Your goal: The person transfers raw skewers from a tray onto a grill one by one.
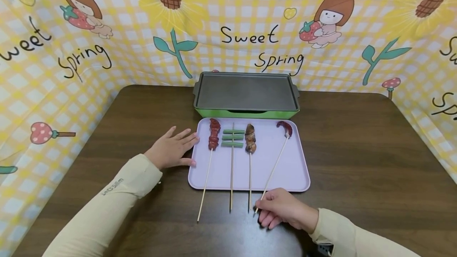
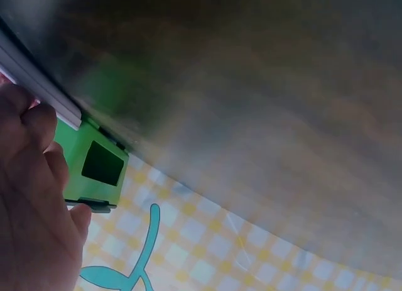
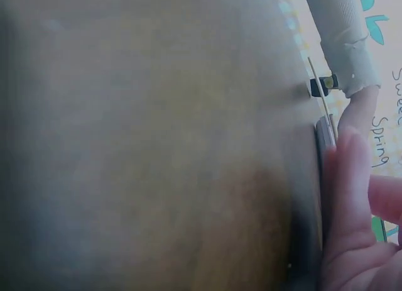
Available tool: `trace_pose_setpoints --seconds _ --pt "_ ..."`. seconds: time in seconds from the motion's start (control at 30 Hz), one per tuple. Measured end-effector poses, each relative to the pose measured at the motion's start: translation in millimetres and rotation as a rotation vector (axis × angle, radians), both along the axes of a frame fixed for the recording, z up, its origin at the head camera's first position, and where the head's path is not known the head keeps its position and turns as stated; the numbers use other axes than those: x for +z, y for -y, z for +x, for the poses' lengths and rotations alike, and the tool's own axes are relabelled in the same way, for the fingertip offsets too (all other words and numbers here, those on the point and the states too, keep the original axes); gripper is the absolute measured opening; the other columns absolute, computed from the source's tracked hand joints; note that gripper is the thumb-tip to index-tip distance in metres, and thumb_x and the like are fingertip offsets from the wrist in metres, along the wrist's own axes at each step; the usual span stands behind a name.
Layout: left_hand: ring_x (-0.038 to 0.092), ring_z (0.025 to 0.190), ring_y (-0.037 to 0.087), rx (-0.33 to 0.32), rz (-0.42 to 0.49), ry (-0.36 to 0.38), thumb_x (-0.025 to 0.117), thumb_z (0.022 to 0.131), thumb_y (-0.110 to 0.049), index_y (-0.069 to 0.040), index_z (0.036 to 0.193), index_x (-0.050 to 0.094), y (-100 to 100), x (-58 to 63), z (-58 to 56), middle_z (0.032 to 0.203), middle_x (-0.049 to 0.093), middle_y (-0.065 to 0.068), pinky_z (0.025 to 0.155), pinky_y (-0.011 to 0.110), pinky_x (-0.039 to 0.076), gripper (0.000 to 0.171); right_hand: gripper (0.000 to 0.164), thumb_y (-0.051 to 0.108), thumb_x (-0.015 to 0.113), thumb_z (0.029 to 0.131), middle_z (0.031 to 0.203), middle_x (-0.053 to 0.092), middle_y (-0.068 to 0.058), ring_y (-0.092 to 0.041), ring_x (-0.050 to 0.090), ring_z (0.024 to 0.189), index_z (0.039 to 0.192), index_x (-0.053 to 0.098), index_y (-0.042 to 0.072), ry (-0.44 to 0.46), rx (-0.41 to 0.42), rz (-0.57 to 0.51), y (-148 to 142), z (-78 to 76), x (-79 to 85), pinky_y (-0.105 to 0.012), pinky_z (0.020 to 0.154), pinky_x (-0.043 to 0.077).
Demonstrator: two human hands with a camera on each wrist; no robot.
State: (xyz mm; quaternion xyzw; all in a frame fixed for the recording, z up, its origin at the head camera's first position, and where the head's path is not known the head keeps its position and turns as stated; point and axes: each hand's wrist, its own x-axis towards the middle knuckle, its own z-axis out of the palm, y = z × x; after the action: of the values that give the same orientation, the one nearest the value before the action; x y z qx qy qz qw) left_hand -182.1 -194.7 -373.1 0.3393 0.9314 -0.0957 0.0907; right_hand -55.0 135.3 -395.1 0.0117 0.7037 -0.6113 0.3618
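A light purple tray [image 1: 221, 177] bears several skewers in the head view. From the left lie a red meat skewer [image 1: 214, 134], a skewer of green bean pieces [image 1: 233, 138], a brown mushroom-like skewer [image 1: 250, 140] and a skewer with a dark red curled octopus tentacle [image 1: 285, 128]. My right hand [image 1: 283, 209] pinches the lower end of the tentacle skewer's stick, just off the tray's front edge. With fingers spread, my left hand [image 1: 171, 150] rests at the tray's left edge. In the left wrist view part of that hand [image 2: 31, 197] shows beside the tray's rim.
Behind the tray stands a grill with a flat dark grey plate [image 1: 246, 90] and a green base [image 1: 214, 113]. The stick ends stick out over the front of the dark wooden table [image 1: 357, 150]. A yellow checked cloth [image 1: 250, 3] hangs around the back and sides.
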Motion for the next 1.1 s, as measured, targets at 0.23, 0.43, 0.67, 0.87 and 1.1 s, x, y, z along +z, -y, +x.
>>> trace_pose_setpoints --seconds 0.23,0.43,0.67,0.87,1.1 --pt "0.031 0.139 0.032 -0.025 0.019 -0.063 0.054 0.086 -0.060 -0.003 0.142 0.045 2.3 -0.3 2.7 0.146 0.043 0.012 0.110 0.059 0.016 0.081 0.010 0.004 0.061 0.087 0.066 0.065 -0.001 -0.006 0.063 0.057 0.092 0.060 -0.005 -0.033 -0.113 -0.050 -9.5 4.1 1.8 -0.019 0.050 0.051" --pt "0.034 0.137 0.033 -0.042 0.018 -0.100 0.057 0.083 -0.061 -0.002 0.139 0.049 3.6 -0.1 4.9 0.144 0.047 0.012 0.109 0.059 0.020 0.081 0.022 0.000 0.063 0.085 0.069 0.066 -0.001 -0.007 0.065 0.061 0.103 0.056 -0.010 -0.014 -0.152 -0.100 -13.5 4.7 0.1 -0.019 0.053 0.052" --pt "0.033 0.138 0.033 -0.035 0.020 -0.087 0.056 0.085 -0.059 -0.002 0.140 0.048 0.9 -0.7 4.8 0.145 0.045 0.012 0.109 0.059 0.020 0.080 0.012 -0.001 0.063 0.085 0.068 0.066 -0.001 -0.007 0.065 0.060 0.093 0.055 -0.004 -0.015 -0.153 -0.124 -15.7 5.9 0.0 -0.018 0.052 0.051" --pt "0.034 0.137 0.033 -0.044 0.024 -0.086 0.057 0.085 -0.059 -0.001 0.140 0.048 1.2 -2.7 2.3 0.144 0.046 0.013 0.109 0.059 0.019 0.080 0.009 -0.002 0.061 0.086 0.067 0.066 -0.002 -0.007 0.065 0.060 0.092 0.055 -0.004 -0.009 -0.128 -0.127 -15.5 6.4 1.2 -0.018 0.053 0.051" --pt "0.033 0.138 0.033 -0.045 0.018 -0.085 0.056 0.084 -0.059 0.000 0.140 0.047 -0.2 -2.4 0.8 0.144 0.045 0.014 0.109 0.059 0.019 0.081 0.013 -0.005 0.062 0.085 0.065 0.065 -0.004 -0.008 0.063 0.057 0.094 0.053 -0.006 -0.047 -0.097 -0.122 -18.5 8.9 3.0 -0.020 0.052 0.052"
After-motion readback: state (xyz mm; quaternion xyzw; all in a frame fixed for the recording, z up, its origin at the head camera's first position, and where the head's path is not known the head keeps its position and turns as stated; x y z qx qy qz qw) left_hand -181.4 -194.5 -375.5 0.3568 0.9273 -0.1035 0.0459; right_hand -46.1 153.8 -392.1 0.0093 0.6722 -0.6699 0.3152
